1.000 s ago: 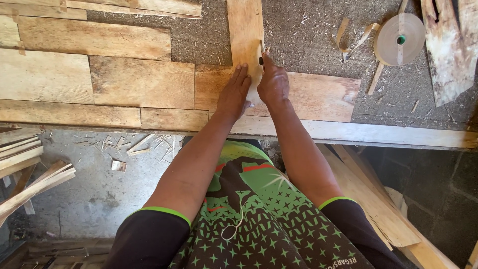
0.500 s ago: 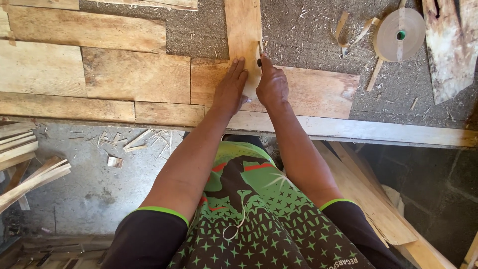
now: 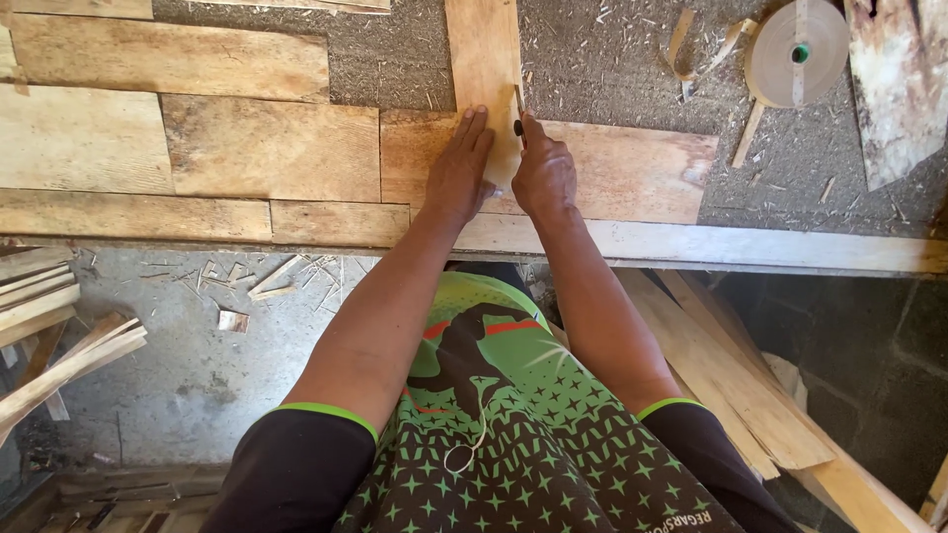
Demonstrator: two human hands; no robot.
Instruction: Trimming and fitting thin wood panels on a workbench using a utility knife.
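Observation:
A narrow upright veneer strip [image 3: 484,59] lies across wider sheets of wood veneer on a workbench. My left hand [image 3: 459,168] presses flat on the strip's lower end, fingers together. My right hand [image 3: 541,173] is closed around a small dark-handled tool [image 3: 518,126], its tip against the strip's right edge. Beneath both hands lies a broad horizontal veneer piece [image 3: 632,168]. The blade itself is hidden by my fingers.
Veneer sheets [image 3: 168,59] cover the bench's left half. A roll of tape [image 3: 795,51] and loose shavings lie at the upper right on the rough board. The bench's front edge [image 3: 750,249] runs across the middle. Stacked strips [image 3: 49,326] and boards [image 3: 731,375] lie below on the floor.
Both hands have stayed on the strip; the view has shifted slightly, and my right hand has crept a little up along the strip's edge.

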